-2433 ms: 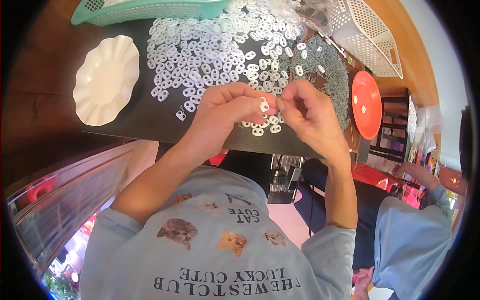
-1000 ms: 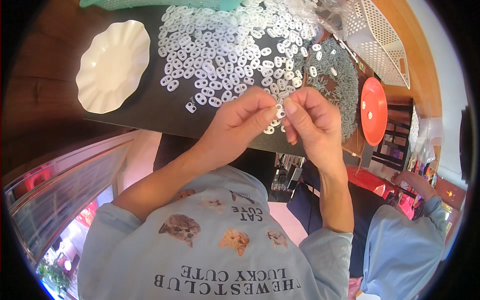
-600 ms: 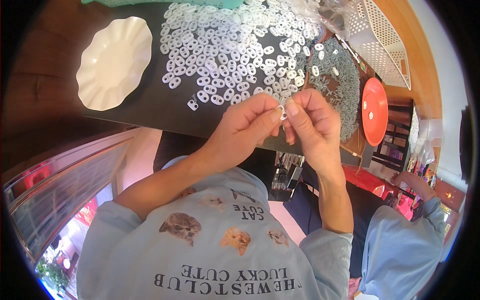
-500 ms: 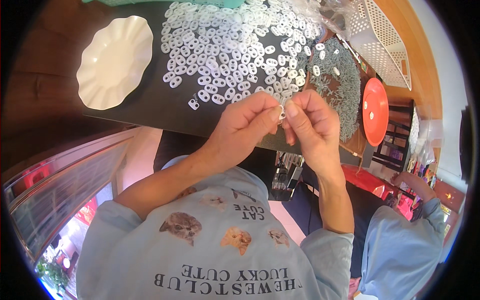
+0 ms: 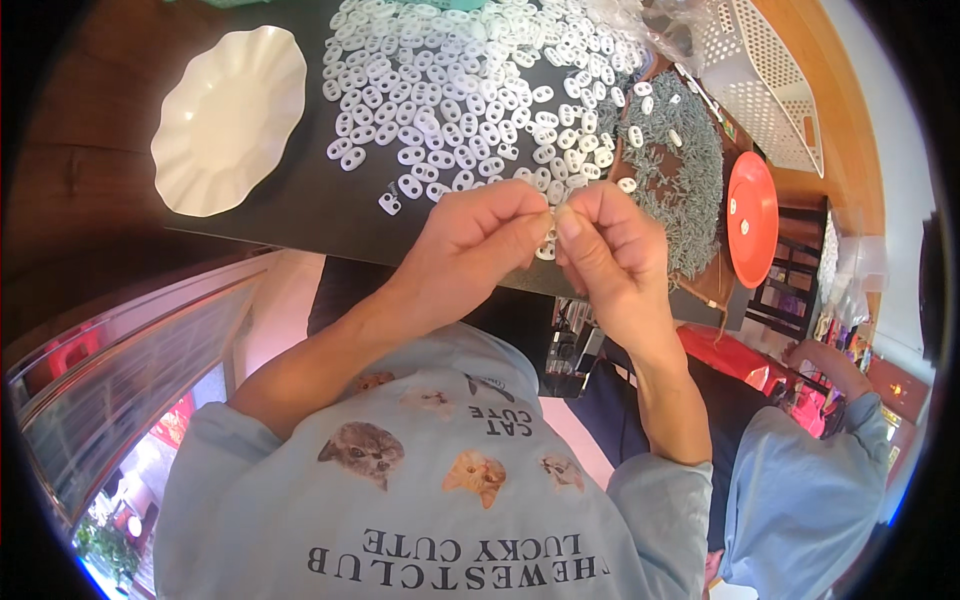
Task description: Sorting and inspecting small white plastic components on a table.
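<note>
Fingertips of both hands meet over the near edge of the dark tabletop (image 5: 300, 205): the left hand (image 5: 470, 245) and the right hand (image 5: 615, 250) are pinched together at the centre of the view, closed on a small white piece (image 5: 549, 243) that shows only as a sliver between thumb and forefinger tips, so its shape cannot be told. At twelve o'clock from the hands spreads a wide pile of white oval loops (image 5: 460, 90), each with two holes, scattered flat across the tabletop; one loop (image 5: 389, 203) lies apart from the heap at about ten o'clock, near the left knuckles. At two o'clock from the hands sits a mound of tiny grey pieces (image 5: 690, 170), with a few white loops lying on it. A white scalloped plate (image 5: 225, 120) rests on the tabletop well apart at ten o'clock. A round orange-red dish (image 5: 752, 215) stands at three o'clock, just beyond the grey mound, and a white perforated basket (image 5: 770, 90) lies at about one o'clock. Both forearms come up from pale blue sleeves (image 5: 420, 500) at six o'clock. At four o'clock another person's arm (image 5: 830, 365) in a blue sleeve reaches away, well apart from the work.
</note>
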A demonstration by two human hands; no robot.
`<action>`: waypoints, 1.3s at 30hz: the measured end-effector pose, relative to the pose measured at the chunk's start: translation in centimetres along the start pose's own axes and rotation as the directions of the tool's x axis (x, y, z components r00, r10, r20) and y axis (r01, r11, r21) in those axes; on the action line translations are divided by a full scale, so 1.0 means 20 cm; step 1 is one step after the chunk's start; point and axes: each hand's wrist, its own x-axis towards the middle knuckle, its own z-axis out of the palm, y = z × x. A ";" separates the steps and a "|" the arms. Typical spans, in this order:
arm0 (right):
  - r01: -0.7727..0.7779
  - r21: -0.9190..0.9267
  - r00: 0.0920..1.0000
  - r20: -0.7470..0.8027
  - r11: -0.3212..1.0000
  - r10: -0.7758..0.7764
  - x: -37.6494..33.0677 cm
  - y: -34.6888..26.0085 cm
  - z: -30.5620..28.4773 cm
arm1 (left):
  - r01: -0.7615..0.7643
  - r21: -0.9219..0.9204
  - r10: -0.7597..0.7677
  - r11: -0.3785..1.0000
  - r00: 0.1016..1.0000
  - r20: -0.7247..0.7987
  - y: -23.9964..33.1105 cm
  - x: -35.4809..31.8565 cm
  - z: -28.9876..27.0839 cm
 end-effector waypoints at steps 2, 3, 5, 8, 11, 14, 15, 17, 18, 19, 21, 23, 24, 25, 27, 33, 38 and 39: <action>-0.024 0.047 0.998 0.052 0.999 0.022 0.01 0.00 -0.03 | 0.010 -0.036 -0.009 0.999 1.000 0.028 -0.02 0.01 -0.02; -0.050 0.093 0.994 0.105 0.994 0.040 0.01 0.01 -0.04 | 0.009 -0.035 -0.008 0.999 1.000 0.028 -0.01 0.01 -0.03; -0.067 0.132 0.992 0.115 0.989 0.052 0.03 -0.01 -0.04 | 0.046 -0.075 -0.042 0.996 0.998 0.052 0.01 0.00 -0.05; -0.063 0.167 0.989 0.141 0.984 0.040 0.04 0.00 -0.05 | 0.021 -0.031 -0.019 0.999 0.998 0.066 0.00 0.00 -0.06; -0.033 0.126 0.986 0.168 0.992 0.011 0.05 0.01 -0.07 | 0.026 -0.041 -0.023 0.999 0.998 0.066 0.00 0.00 -0.06; -0.012 0.055 0.983 0.181 0.998 0.002 0.06 0.01 -0.07 | 0.000 -0.045 0.003 0.999 0.997 0.073 -0.02 0.00 -0.06; -0.001 0.022 0.983 0.183 1.000 -0.003 0.07 0.01 -0.07 | -0.002 -0.044 0.005 0.999 0.997 0.071 -0.02 0.00 -0.06; -0.019 -0.023 0.972 0.234 1.000 0.024 0.09 -0.03 -0.09 | -0.021 0.022 0.019 1.000 0.996 0.082 -0.02 0.00 -0.07; -0.036 -0.069 0.958 0.282 0.997 0.054 0.11 -0.04 -0.11 | -0.025 0.025 0.023 0.999 0.996 0.081 -0.01 0.01 -0.08; -0.019 -0.063 0.963 0.266 0.998 0.035 0.15 -0.04 -0.16 | 0.007 0.036 -0.009 0.999 0.999 0.051 0.00 0.01 -0.08; 0.057 -0.278 0.988 0.151 0.959 -0.015 0.28 -0.04 -0.23 | 0.038 0.049 -0.039 0.998 0.999 0.022 0.01 0.01 -0.09; 0.312 -0.505 0.950 0.177 0.805 -0.257 0.42 0.01 -0.27 | 0.082 0.051 -0.082 0.995 0.997 0.000 0.00 0.02 -0.11; 0.503 -0.677 0.847 0.264 0.537 -0.461 0.48 0.03 -0.27 | 0.079 0.054 -0.079 0.995 0.997 -0.003 -0.01 0.02 -0.12; 0.507 -0.675 0.845 0.266 0.537 -0.464 0.52 0.03 -0.27 | 0.070 0.065 -0.069 0.995 0.997 -0.020 -0.02 0.02 -0.12; 0.544 -0.791 0.792 0.373 0.281 -0.484 0.58 0.03 -0.24 | 0.063 0.077 -0.059 0.995 0.997 -0.044 -0.01 0.01 -0.12; 0.525 -0.834 0.813 0.432 0.170 -0.391 0.66 0.04 -0.23 | 0.063 0.104 -0.057 0.993 0.996 -0.063 0.01 0.01 -0.11; 0.529 -0.834 0.807 0.438 0.155 -0.397 0.67 0.04 -0.22 | 0.044 0.087 -0.037 0.995 0.997 -0.072 0.02 0.02 -0.11; 0.525 -0.838 0.807 0.433 0.150 -0.401 0.67 0.04 -0.22 | 0.045 0.087 -0.039 0.995 0.997 -0.073 0.02 0.03 -0.11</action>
